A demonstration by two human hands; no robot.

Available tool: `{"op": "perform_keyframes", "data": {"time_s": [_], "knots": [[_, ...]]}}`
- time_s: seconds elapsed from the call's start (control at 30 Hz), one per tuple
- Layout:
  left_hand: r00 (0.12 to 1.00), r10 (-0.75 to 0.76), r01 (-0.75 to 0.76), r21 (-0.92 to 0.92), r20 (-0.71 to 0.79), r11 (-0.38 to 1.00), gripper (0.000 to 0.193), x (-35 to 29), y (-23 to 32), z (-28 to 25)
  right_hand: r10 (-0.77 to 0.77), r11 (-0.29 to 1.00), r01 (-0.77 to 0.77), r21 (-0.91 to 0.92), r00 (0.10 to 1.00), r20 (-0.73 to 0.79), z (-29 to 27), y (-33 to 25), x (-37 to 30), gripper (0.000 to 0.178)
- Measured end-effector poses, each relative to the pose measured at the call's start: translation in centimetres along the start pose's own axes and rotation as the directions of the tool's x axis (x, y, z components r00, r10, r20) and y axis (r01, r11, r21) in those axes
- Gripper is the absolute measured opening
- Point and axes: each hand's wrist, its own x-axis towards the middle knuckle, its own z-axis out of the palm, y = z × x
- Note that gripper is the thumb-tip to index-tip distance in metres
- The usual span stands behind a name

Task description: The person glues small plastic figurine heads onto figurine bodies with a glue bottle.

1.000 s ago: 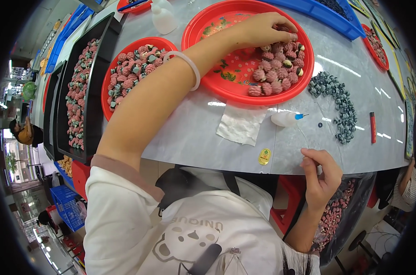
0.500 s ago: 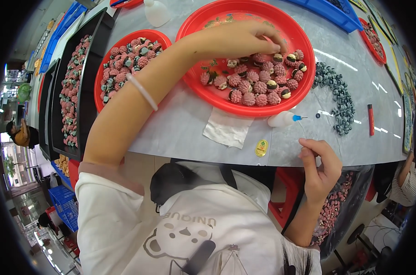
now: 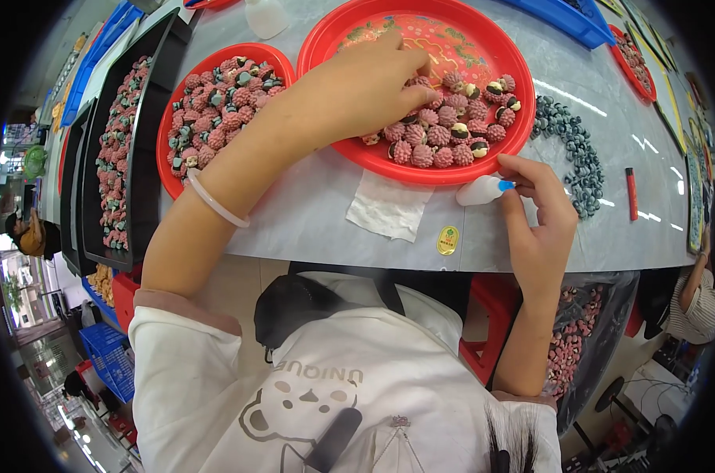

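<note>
My left hand [image 3: 385, 83] reaches over the round red tray [image 3: 326, 39], thumb and fingers apart above its pieces. Pink ridged pieces [image 3: 440, 135], some with dark and cream parts, fill the tray's near half. One pink piece shows between that thumb and forefinger, but I see no firm grip on it. By the tray's near right rim, my right hand [image 3: 542, 209] has thumb and forefinger parted around the blue nozzle of a small white squeeze bottle [image 3: 477, 191]. The bottle lies on its side, and the hand hides its needle tip.
A smaller red tray [image 3: 168, 158] holds pink and grey-green pieces; a black bin [image 3: 146, 150] stands left of it. Dark green pieces [image 3: 582, 165] lie right of the big tray, beside a red tube [image 3: 631, 193]. A white tissue [image 3: 389, 206] and gold sticker [image 3: 448, 239] lie in front.
My left hand has moved left and nearer across the tray. My right hand has risen from the table's front edge to the bottle's nozzle, its fingers parting.
</note>
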Motion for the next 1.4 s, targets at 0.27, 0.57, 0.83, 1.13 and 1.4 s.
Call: {"op": "perform_keyframes", "data": {"time_s": [0.27, 0.57, 0.83, 1.13, 1.4], "knots": [[0.988, 0.143, -0.155, -0.254, -0.064, 0.955, 0.027, -0.2, 0.3, 0.5, -0.003, 0.992, -0.007, 0.125, 0.996, 0.087, -0.1, 0.1, -0.1, 0.039], [0.973, 0.218, -0.157, -0.476, 0.076, 0.865, 0.02, -1.1, 0.7, 0.0, -0.056, 0.998, 0.052, 0.04, 0.994, 0.089, 0.2, -0.5, -0.2, 0.042], [0.976, 0.176, -0.206, -0.278, -0.13, 0.938, 0.026, 1.0, -0.1, -0.6, -0.112, 0.993, 0.111, 0.027, 0.992, 0.059, 1.9, -0.3, -0.1, 0.029], [0.957, 0.286, -0.287, -0.34, -0.056, 0.895, 0.034, 5.4, 1.1, 3.2, -0.044, 0.985, 0.032, 0.168, 0.996, 0.071, 1.1, 0.0, -0.7, 0.025], [0.964, 0.264, -0.248, -0.293, 0.015, 0.923, 0.026, 2.9, 1.2, 1.5, 0.015, 0.982, -0.027, 0.185, 0.998, 0.068, 1.5, 0.2, -0.5, 0.025]]}}
